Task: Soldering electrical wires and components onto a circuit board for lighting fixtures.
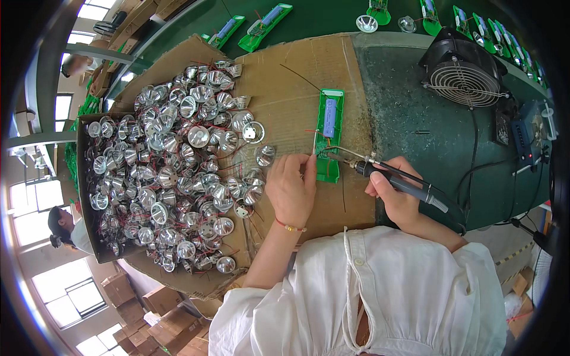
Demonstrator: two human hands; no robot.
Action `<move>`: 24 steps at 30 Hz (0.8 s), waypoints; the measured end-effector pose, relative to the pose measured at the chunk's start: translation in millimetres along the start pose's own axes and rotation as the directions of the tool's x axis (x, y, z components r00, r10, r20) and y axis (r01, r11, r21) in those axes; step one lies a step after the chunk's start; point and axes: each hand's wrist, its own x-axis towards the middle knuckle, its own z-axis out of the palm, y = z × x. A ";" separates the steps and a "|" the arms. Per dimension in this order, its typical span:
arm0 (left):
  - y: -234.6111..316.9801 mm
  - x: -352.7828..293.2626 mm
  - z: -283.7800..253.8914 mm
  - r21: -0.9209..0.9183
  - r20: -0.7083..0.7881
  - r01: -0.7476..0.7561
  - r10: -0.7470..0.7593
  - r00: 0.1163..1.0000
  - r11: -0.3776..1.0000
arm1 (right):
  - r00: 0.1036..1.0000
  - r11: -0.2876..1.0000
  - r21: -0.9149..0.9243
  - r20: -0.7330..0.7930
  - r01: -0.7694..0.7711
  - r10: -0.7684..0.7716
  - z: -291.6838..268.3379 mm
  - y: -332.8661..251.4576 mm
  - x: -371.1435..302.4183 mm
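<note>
A green plastic housing point(333, 172) lies lengthwise on a cardboard sheet point(285, 71) in front of me. A blue cylindrical battery point(330, 117) sits in its far half, with thin wires and small parts below it. My left hand point(292, 185) is closed at the housing's left edge, thumb and fingertips pressed together; what they pinch is too small to make out. In my right hand point(394, 188) is a soldering iron point(418, 191) with a grey handle, held like a pen. Its tip reaches over the wires in the housing, close to my left fingertips.
A box heaped with shiny lamp reflectors point(168, 176) with red wires stands to my left. A black fan point(466, 83) and a blue soldering station point(525, 142) are at right. Several green housings point(264, 28) line the far side. The iron's cable point(475, 169) loops at right.
</note>
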 end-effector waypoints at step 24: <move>-1.3 5.4 -10.6 -0.303 0.324 0.285 -0.183 0.928 0.909 | 0.999 0.998 -0.050 -0.002 0.040 -0.040 -6.3 -8.8 -3.6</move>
